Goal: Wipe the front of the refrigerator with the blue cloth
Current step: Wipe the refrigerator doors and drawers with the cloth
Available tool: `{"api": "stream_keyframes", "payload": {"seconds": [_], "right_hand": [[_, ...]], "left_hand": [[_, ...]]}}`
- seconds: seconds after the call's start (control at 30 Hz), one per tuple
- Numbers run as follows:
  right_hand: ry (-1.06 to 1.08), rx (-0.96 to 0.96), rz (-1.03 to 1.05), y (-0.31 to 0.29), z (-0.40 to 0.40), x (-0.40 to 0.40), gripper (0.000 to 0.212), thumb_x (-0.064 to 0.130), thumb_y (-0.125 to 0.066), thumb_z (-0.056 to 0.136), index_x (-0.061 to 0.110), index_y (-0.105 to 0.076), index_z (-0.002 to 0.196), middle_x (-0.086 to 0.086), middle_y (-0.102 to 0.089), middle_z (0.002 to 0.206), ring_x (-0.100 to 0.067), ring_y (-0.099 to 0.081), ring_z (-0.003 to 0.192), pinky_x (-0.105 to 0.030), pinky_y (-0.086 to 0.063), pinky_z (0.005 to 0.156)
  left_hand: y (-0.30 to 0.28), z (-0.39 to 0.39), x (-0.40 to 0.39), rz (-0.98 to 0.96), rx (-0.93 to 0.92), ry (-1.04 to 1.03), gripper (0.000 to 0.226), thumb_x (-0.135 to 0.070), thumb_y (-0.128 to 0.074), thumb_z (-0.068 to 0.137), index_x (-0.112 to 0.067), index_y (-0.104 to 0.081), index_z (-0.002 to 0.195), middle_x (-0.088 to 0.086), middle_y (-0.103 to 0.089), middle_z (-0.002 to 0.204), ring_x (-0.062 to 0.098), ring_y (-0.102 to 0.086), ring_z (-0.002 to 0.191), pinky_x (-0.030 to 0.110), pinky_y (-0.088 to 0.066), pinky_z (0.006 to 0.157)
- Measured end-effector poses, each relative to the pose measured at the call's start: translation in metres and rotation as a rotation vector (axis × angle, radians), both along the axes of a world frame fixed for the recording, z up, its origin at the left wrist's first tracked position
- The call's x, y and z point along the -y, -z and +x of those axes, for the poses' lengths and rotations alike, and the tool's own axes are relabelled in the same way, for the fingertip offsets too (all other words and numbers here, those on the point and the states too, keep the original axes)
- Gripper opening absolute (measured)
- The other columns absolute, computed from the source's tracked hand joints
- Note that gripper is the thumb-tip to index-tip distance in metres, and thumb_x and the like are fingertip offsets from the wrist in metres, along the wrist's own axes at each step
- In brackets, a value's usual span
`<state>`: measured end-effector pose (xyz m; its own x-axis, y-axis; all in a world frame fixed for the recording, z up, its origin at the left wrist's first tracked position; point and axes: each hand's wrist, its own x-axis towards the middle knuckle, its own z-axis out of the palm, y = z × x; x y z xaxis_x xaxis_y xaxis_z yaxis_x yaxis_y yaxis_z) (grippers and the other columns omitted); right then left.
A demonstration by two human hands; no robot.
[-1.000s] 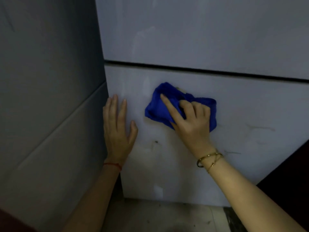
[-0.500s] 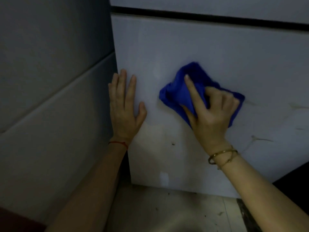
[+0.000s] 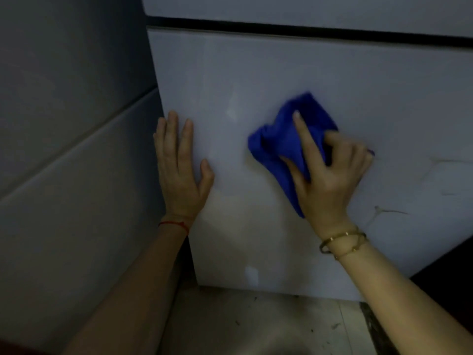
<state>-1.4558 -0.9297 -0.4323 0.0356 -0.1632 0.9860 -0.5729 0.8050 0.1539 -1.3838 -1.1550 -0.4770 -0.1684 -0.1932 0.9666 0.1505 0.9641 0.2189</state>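
Dim light falls on a white refrigerator [image 3: 294, 70] whose lower door panel fills most of the view, with a dark seam running across near the top and a grey wall [image 3: 66, 124] to the left. Below the door a speckled floor [image 3: 256, 326] shows.

On the lower panel, right of centre, the right hand [image 3: 327, 172] presses the blue cloth [image 3: 279, 139] flat against the door. It grips the bunched fabric with the thumb and curled fingers, while the index finger lies stretched out over the cloth toward the upper left. The left hand [image 3: 179, 170] holds nothing; it rests open, palm flat, at the door's left edge, apparently as a brace.

To wipe well from here, I would keep even pressure through the palm and work in overlapping strokes. Thin scuff lines [image 3: 389, 211] lie on the panel just right of the right wrist, and a small pale patch [image 3: 252, 274] sits near the bottom edge; these look like they need passes. Spreading the cloth wider would likely cover more surface per stroke.

A deep, saturated blue, the cloth is soft and crumpled into loose folds, partly hidden under the hand, with one corner trailing down toward the wrist.
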Motion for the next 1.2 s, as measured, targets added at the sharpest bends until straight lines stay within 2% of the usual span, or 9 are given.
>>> {"api": "stream_keyframes", "payload": {"seconds": [0.07, 0.27, 0.43, 0.57, 0.83, 0.9, 1.0, 1.07, 1.2], "right_hand": [[0.016, -0.024, 0.004, -0.001, 0.004, 0.016, 0.058, 0.039, -0.069, 0.090, 0.030, -0.045, 0.142, -0.002, -0.043, 0.103, -0.023, -0.041, 0.082, -0.035, -0.032, 0.073], [0.021, -0.030, 0.536, 0.103, 0.018, -0.017, 0.052, 0.011, -0.065, 0.087, 0.031, -0.056, 0.133, -0.004, -0.047, 0.107, -0.023, -0.044, 0.085, -0.036, -0.035, 0.072], [0.028, 0.040, 0.168, 0.040, -0.001, -0.053, 0.054, 0.028, -0.058, 0.096, 0.030, -0.037, 0.145, -0.007, -0.042, 0.102, -0.026, -0.042, 0.080, -0.039, -0.034, 0.072], [0.009, 0.046, -0.138, -0.027, -0.014, -0.037, 0.056, 0.042, -0.064, 0.093, 0.029, -0.042, 0.144, -0.004, -0.043, 0.102, -0.025, -0.042, 0.082, -0.037, -0.034, 0.073], [0.107, -0.011, 0.362, 0.070, -0.001, -0.054, 0.079, 0.021, -0.085, 0.075, 0.031, -0.044, 0.141, -0.002, -0.045, 0.100, -0.021, -0.043, 0.078, -0.037, -0.038, 0.068], [0.102, 0.043, 0.333, 0.062, -0.002, -0.071, 0.076, 0.025, -0.079, 0.081, 0.032, -0.039, 0.144, -0.004, -0.043, 0.100, -0.023, -0.042, 0.078, -0.039, -0.037, 0.069], [0.051, 0.129, -0.032, 0.011, -0.012, -0.073, 0.048, 0.043, -0.048, 0.100, 0.035, -0.034, 0.145, -0.005, -0.040, 0.102, -0.026, -0.041, 0.082, -0.039, -0.035, 0.075], [0.066, 0.116, -0.205, -0.019, -0.021, -0.057, 0.051, 0.050, -0.048, 0.099, 0.036, -0.034, 0.146, -0.003, -0.040, 0.103, -0.025, -0.042, 0.085, -0.038, -0.033, 0.075], [0.071, -0.031, 0.155, 0.031, -0.006, -0.026, 0.056, 0.032, -0.065, 0.091, 0.031, -0.043, 0.143, -0.004, -0.044, 0.102, -0.023, -0.040, 0.077, -0.037, -0.031, 0.068]], "left_hand": [[-0.001, 0.001, -0.003, 0.013, -0.006, 0.010, 0.054, -0.023, -0.042, 0.099, -0.001, -0.030, 0.147, 0.022, -0.021, 0.155, 0.011, -0.001, 0.156, 0.041, -0.009, 0.129], [-0.002, 0.005, -0.010, 0.040, -0.010, 0.022, 0.054, -0.017, -0.043, 0.099, 0.003, -0.030, 0.147, 0.024, -0.022, 0.156, 0.012, -0.001, 0.156, 0.040, -0.007, 0.129], [-0.009, 0.008, -0.028, 0.118, -0.033, 0.026, 0.060, -0.011, -0.054, 0.092, 0.009, -0.033, 0.145, 0.027, -0.023, 0.156, 0.019, -0.008, 0.154, 0.045, -0.011, 0.129], [-0.016, 0.003, -0.053, 0.198, -0.046, 0.000, 0.064, -0.013, -0.058, 0.091, 0.009, -0.034, 0.146, 0.033, -0.023, 0.156, 0.027, -0.010, 0.152, 0.056, -0.008, 0.128], [-0.017, -0.014, -0.057, 0.149, -0.081, -0.081, 0.064, -0.020, -0.053, 0.092, 0.001, -0.030, 0.148, 0.031, -0.025, 0.155, 0.020, -0.009, 0.153, 0.050, -0.008, 0.128], [-0.016, -0.014, -0.058, 0.143, -0.081, -0.078, 0.063, -0.021, -0.052, 0.093, 0.001, -0.030, 0.148, 0.032, -0.026, 0.154, 0.021, -0.010, 0.153, 0.051, -0.010, 0.127], [-0.017, -0.015, -0.057, 0.121, -0.076, -0.105, 0.062, -0.022, -0.050, 0.093, 0.004, -0.032, 0.146, 0.037, -0.029, 0.152, 0.033, -0.016, 0.151, 0.047, -0.009, 0.128], [-0.017, -0.015, -0.057, 0.113, -0.074, -0.117, 0.062, -0.022, -0.050, 0.093, 0.005, -0.032, 0.145, 0.040, -0.030, 0.150, 0.041, -0.018, 0.149, 0.045, -0.008, 0.128], [-0.018, -0.014, -0.058, 0.109, -0.074, -0.125, 0.062, -0.023, -0.049, 0.093, 0.005, -0.031, 0.146, 0.040, -0.029, 0.150, 0.025, -0.013, 0.150, 0.043, -0.007, 0.128]]}}
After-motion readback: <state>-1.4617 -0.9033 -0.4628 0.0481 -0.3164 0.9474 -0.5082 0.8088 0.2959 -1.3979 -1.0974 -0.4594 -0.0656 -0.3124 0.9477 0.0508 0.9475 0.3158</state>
